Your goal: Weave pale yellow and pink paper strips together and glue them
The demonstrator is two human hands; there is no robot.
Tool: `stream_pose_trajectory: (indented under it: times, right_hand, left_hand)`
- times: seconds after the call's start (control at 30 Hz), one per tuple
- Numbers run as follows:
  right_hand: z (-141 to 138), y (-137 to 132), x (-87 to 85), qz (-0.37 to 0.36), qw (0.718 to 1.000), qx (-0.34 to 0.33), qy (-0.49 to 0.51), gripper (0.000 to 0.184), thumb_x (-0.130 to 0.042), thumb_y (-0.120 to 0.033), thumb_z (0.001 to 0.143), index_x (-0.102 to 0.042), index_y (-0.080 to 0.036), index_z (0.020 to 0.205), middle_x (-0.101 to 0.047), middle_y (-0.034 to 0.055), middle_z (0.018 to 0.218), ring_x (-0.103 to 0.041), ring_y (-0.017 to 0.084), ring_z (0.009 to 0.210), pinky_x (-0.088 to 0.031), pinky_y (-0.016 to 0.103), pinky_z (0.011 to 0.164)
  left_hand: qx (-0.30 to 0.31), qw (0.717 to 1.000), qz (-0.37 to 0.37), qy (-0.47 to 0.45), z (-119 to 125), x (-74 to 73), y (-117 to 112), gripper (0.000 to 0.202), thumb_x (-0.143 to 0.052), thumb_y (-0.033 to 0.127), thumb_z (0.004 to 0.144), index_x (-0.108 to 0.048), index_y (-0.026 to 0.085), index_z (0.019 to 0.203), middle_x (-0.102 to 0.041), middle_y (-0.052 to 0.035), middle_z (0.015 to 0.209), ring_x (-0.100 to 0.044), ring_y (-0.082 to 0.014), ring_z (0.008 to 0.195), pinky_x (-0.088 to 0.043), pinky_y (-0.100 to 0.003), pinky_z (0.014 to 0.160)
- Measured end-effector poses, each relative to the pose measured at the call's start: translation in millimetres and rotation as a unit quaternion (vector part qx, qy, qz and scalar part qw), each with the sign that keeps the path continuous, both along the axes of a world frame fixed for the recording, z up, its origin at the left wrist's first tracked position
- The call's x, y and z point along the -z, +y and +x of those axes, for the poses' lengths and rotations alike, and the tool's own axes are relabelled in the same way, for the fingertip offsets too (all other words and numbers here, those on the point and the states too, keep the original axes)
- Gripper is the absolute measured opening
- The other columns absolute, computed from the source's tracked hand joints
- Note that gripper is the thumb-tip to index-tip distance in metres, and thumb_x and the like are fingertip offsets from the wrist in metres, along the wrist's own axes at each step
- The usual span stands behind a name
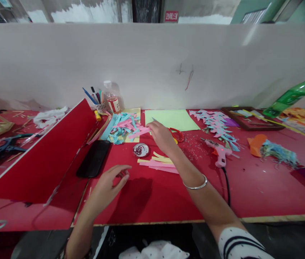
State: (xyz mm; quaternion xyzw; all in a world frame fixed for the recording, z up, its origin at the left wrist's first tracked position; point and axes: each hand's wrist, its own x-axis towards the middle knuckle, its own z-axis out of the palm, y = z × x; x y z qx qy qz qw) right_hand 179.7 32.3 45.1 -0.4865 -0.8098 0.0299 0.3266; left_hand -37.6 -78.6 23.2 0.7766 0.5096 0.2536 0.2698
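My right hand (161, 136) reaches to the middle of the table, its fingertips closed on a pink paper strip (141, 132) beside a pile of cut pink and blue paper pieces (124, 126). Red-handled scissors (178, 135) lie partly behind this hand, with a grey tip showing past the knuckles. My left hand (111, 183) hovers above the red table, fingers loosely curved, thumb apart, holding nothing. Between the hands are a small round dish (141, 150) with dark coiled bits in it and several pink strips (160, 165) with yellow ones (160, 157).
A black phone (93, 159) lies left, by an upright red board (52, 154). Pale green paper (171, 119) lies behind. To the right are a corded pink glue gun (221, 151), fringed paper (215, 124), a wooden tray (252, 118) and a tilted green bottle (292, 95). A clear bottle (111, 97) stands at the back.
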Motion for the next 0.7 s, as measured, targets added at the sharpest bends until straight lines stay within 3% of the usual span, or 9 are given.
stream_pose_trajectory:
  times: [0.1, 0.2, 0.3, 0.37, 0.43, 0.5, 0.57, 0.6, 0.7]
  right_hand:
    - [2.5, -4.7, -15.7, 0.015, 0.999, -0.031, 0.009, 0.031, -0.035, -0.003, 0.082, -0.059, -0.014, 0.099, -0.059, 0.0097, 0.096, -0.053, 0.019, 0.093, -0.042, 0.030, 0.080]
    - [3.1, -20.6, -28.9, 0.036, 0.997, -0.059, 0.046, 0.028, -0.036, -0.005, 0.084, -0.057, -0.014, 0.100, -0.057, 0.0086, 0.098, -0.053, 0.016, 0.093, -0.041, 0.028, 0.082]
    - [3.6, -45.7, -37.1, 0.020, 0.992, -0.117, 0.029, 0.025, -0.037, -0.007, 0.085, -0.057, -0.015, 0.099, -0.056, 0.0078, 0.098, -0.053, 0.015, 0.090, -0.042, 0.027, 0.079]
    - [5.3, -64.6, -39.1, 0.000, 0.982, -0.191, 0.004, 0.022, -0.040, -0.010, 0.085, -0.058, -0.016, 0.096, -0.056, 0.0065, 0.095, -0.053, 0.015, 0.090, -0.042, 0.026, 0.078]
    - [8.4, -82.0, -37.8, -0.042, 0.970, -0.239, 0.018, 0.019, -0.042, -0.011, 0.085, -0.058, -0.017, 0.093, -0.057, 0.0055, 0.094, -0.054, 0.013, 0.088, -0.043, 0.024, 0.078]
    - [13.0, -95.3, -33.0, -0.082, 0.963, -0.250, 0.055, 0.018, -0.043, -0.010, 0.085, -0.058, -0.017, 0.092, -0.058, 0.0049, 0.093, -0.054, 0.012, 0.087, -0.043, 0.022, 0.078]
    - [18.6, -103.4, -25.2, -0.099, 0.961, -0.237, 0.104, 0.017, -0.044, -0.011, 0.084, -0.057, -0.018, 0.091, -0.060, 0.0044, 0.091, -0.055, 0.012, 0.087, -0.043, 0.023, 0.078]
    - [21.4, -105.8, -20.6, -0.104, 0.961, -0.223, 0.129, 0.015, -0.045, -0.012, 0.084, -0.057, -0.019, 0.090, -0.061, 0.0040, 0.089, -0.055, 0.012, 0.086, -0.044, 0.024, 0.078]
    - [28.6, -108.5, -7.2, -0.125, 0.959, -0.167, 0.190, 0.012, -0.048, -0.014, 0.083, -0.058, -0.020, 0.087, -0.061, 0.0030, 0.083, -0.057, 0.013, 0.081, -0.044, 0.026, 0.074]
  left_hand:
    - [-0.030, 0.998, 0.053, -0.017, -1.5, 0.9, 4.1, 0.029, -0.042, 0.032, 0.085, -0.049, 0.019, 0.110, -0.059, -0.0060, 0.094, -0.057, -0.0164, 0.082, -0.046, -0.029, 0.076]
    - [-0.080, 0.984, 0.156, -0.013, 1.5, -3.5, 8.3, 0.036, -0.045, 0.033, 0.084, -0.044, 0.019, 0.117, -0.054, -0.0088, 0.106, -0.052, -0.0192, 0.096, -0.043, -0.033, 0.084]
    - [-0.100, 0.958, 0.268, 0.037, 12.5, -12.7, 9.2, 0.046, -0.048, 0.035, 0.082, -0.037, 0.020, 0.124, -0.047, -0.0114, 0.119, -0.041, -0.0229, 0.114, -0.031, -0.039, 0.097]
    - [-0.072, 0.950, 0.295, 0.066, 23.9, -18.2, 7.1, 0.048, -0.048, 0.037, 0.082, -0.034, 0.020, 0.126, -0.045, -0.0118, 0.124, -0.036, -0.0238, 0.120, -0.021, -0.043, 0.102]
    - [-0.015, 0.958, 0.274, 0.082, 36.4, -20.5, 3.8, 0.042, -0.048, 0.038, 0.083, -0.040, 0.020, 0.120, -0.052, -0.0104, 0.117, -0.042, -0.0233, 0.114, -0.015, -0.045, 0.102]
    - [0.051, 0.970, 0.227, 0.073, 47.7, -19.1, 0.3, 0.023, -0.046, 0.036, 0.084, -0.054, 0.019, 0.096, -0.063, -0.0055, 0.089, -0.055, -0.0191, 0.089, -0.024, -0.042, 0.097]
    - [0.081, 0.982, 0.162, 0.051, 55.9, -15.7, -2.4, 0.028, -0.042, 0.035, 0.086, -0.054, 0.017, 0.069, -0.058, -0.0004, 0.061, -0.053, -0.0138, 0.062, -0.038, -0.031, 0.077]
    - [0.081, 0.989, 0.117, 0.037, 58.5, -14.0, -3.4, 0.033, -0.040, 0.035, 0.087, -0.052, 0.017, 0.063, -0.054, 0.0008, 0.054, -0.049, -0.0122, 0.055, -0.039, -0.026, 0.065]
    - [0.088, 0.995, -0.052, -0.025, 61.2, -10.1, -5.4, 0.033, -0.037, 0.036, 0.087, -0.048, 0.017, 0.063, -0.053, 0.0021, 0.053, -0.048, -0.0102, 0.050, -0.034, -0.020, 0.050]
